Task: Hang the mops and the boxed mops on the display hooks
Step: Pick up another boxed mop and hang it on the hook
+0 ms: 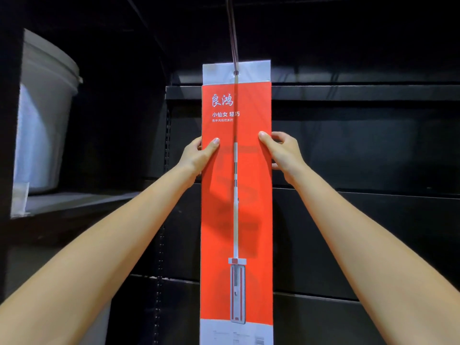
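A tall red boxed mop [251, 195], with white bands at top and bottom and a mop pictured on its front, stands upright in the middle of the view. A thin display hook [233, 46] comes down from above and passes through the hole in the box's white top tab [236, 72]. My left hand [199, 155] grips the box's left edge at about a third of the way down. My right hand [283, 153] grips the right edge at the same height. Thumbs lie on the front, fingers behind.
Dark shelving [348, 93] runs behind the box, with a slotted upright [167, 145] just left of it. A large white bucket [44, 115] sits on a shelf at the left.
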Demonstrator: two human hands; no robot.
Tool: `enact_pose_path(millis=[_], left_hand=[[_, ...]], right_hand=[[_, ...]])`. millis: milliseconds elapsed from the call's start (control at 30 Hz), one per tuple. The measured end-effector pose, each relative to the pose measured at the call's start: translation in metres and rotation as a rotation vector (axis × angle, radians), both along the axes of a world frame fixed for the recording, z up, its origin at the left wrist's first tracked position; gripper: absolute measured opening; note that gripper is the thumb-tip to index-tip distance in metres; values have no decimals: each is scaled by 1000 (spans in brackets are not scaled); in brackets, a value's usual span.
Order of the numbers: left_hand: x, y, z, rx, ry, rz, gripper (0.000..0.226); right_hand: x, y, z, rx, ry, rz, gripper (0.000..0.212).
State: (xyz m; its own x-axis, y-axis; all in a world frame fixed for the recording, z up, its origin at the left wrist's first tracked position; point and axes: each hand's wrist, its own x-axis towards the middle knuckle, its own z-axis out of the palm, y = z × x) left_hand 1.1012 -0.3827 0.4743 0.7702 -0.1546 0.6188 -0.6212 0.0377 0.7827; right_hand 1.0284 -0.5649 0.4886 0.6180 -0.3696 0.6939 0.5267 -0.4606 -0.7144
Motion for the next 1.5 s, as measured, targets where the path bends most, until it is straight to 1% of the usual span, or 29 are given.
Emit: enact_pose_path(millis=[100,267,333,433,533,633,700,767,867,967,1100,1167,1267,1400,1500], left_hand=[[0,0,-2,1,14,15,49],[-8,5,-13,38,41,84,50],[-13,11,-22,62,43,119,55],[-26,21,-36,125,40,203,68],[-47,33,-55,316,-40,354,77],[-70,44,-80,565,-188,557,76],[-84,51,-96,724,-297,655,76],[-98,59,-111,864,-373,715,77],[-129,72,-133,1001,-459,744,71],[-167,89,-157,1107,-515,749,68],[-223,120,-193,1179,-525,717,67],[-253,138,-214,1220,-501,699,65],[-298,168,-248,1263,-403,674,64],[-352,221,-298,1312,-224,613,58],[-382,268,-335,1371,-96,592,57]], right_hand=[[1,0,-4,2,1,21,38],[-1,5,-14,9,23,-40,48],[-9,9,-20,3,39,-65,47],[-24,17,-35,-83,37,-113,49],[-47,30,-55,-186,64,-183,54],[-72,43,-76,-354,131,-391,62],[-87,51,-93,-497,173,-544,64],[-104,58,-110,-630,213,-636,63],[-133,68,-137,-825,303,-683,65],[-168,83,-165,-966,349,-671,63],[-218,109,-206,-1103,368,-628,58],[-243,124,-228,-1151,393,-587,56],[-278,151,-266,-1169,423,-481,54],[-319,199,-309,-1174,484,-342,54],[-337,243,-339,-1201,543,-213,55]])
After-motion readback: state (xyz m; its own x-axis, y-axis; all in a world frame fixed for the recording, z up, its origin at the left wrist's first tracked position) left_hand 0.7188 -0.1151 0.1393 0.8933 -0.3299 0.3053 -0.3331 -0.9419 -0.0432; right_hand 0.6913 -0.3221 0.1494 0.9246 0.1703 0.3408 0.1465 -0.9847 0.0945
